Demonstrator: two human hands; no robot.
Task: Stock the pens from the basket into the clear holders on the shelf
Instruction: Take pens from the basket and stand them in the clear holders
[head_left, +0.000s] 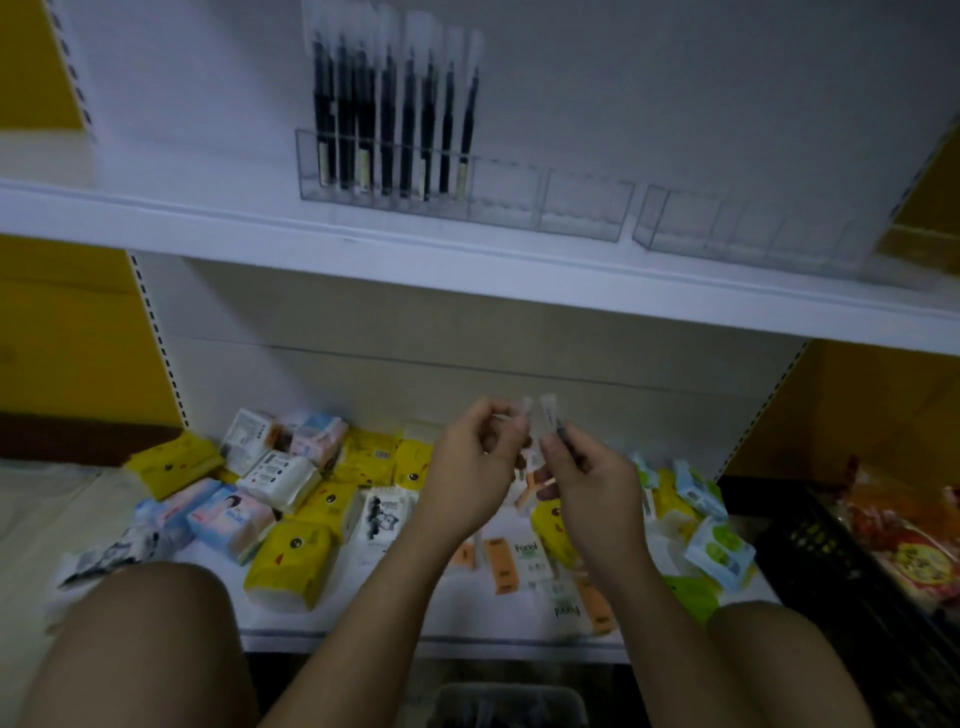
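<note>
Far left on the lower shelf (291, 618) lie the tissue packs (291, 561), yellow and pale, which are no part of this job. Above, on the upper shelf (208, 218), the first clear holder (311, 171) has its left compartments filled with stocked pens (387, 130), dark and upright with clear caps on top. In mid-air in front of the lower shelf, the left hand (475, 462) has its grip closed in a pinch on the left pen (525, 410); only its clear cap shows, and that is blurred. The grey basket (509, 701) sits at the bottom edge, too dim to see inside. Just beside the left hand, the right hand (587, 478) has its grip curled round the right pen (550, 423), cap upward, the two caps almost touching. Up and to the right, the empty compartments (582, 208) and the second clear holder (727, 228) stand open, and a black crate (831, 571) sits far right.

The step seems to be separating two pens before stocking. To do it well, keep the caps up like the rest, raise one pen at a time, and lower it straight into the first empty compartment without knocking the standing row
</note>
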